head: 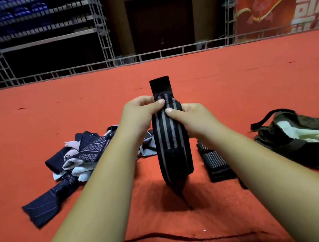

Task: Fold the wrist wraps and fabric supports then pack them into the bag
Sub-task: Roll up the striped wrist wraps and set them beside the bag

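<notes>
The person's left forearm (95,193) and right forearm (266,166) are bare from the wrist down to the lower edge of the view; the left hand (142,113) and right hand (192,115) are bare too; the thumbnails (161,101) are short, pale and plain; both forearms look smooth and slim.

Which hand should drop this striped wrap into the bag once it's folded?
Probably the right hand: the dark olive fabric bag lies to its right, so the left hand would have to reach across.
</notes>
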The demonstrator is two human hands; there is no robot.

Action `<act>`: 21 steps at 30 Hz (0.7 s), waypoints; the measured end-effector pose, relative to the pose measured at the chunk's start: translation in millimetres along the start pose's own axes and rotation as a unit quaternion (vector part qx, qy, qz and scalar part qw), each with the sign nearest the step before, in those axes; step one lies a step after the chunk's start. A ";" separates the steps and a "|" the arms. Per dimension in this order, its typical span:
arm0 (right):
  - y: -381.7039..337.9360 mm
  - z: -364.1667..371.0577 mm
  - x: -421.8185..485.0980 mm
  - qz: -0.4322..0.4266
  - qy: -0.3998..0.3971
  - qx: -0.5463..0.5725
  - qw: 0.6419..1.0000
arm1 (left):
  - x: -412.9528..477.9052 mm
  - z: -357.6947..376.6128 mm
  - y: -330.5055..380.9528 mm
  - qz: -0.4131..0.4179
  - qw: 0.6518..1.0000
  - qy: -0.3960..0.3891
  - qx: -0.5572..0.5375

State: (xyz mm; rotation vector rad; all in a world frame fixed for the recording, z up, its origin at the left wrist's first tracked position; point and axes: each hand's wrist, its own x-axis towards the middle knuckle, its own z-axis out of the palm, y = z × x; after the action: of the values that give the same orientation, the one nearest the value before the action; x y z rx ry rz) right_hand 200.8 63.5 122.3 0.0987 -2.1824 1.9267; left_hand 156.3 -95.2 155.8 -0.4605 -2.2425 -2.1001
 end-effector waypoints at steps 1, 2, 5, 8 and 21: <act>-9.2 -1.7 -2.4 0.007 -0.001 0.031 0.999 | 1.3 1.5 9.0 0.011 1.000 -0.002 -0.011; -17.3 -3.8 -4.7 0.010 -0.002 0.060 0.998 | 2.5 2.4 18.5 0.019 1.000 -0.002 -0.024; -34.3 -8.2 -7.2 0.015 -0.006 0.121 0.993 | 9.3 3.3 41.8 0.032 0.997 -0.003 -0.065; -43.8 -9.0 -9.8 0.013 -0.010 0.135 0.991 | 12.7 4.4 56.1 0.033 0.997 -0.005 -0.072; -27.3 13.2 -10.1 -0.198 0.158 -0.252 0.934 | 0.5 20.8 44.8 0.024 1.000 0.018 0.000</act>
State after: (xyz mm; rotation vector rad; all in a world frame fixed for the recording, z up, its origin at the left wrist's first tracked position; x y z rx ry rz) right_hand 214.4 45.8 145.2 0.1187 -2.1520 1.0522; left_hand 170.2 -72.8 197.6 -0.4669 -2.1884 -2.0693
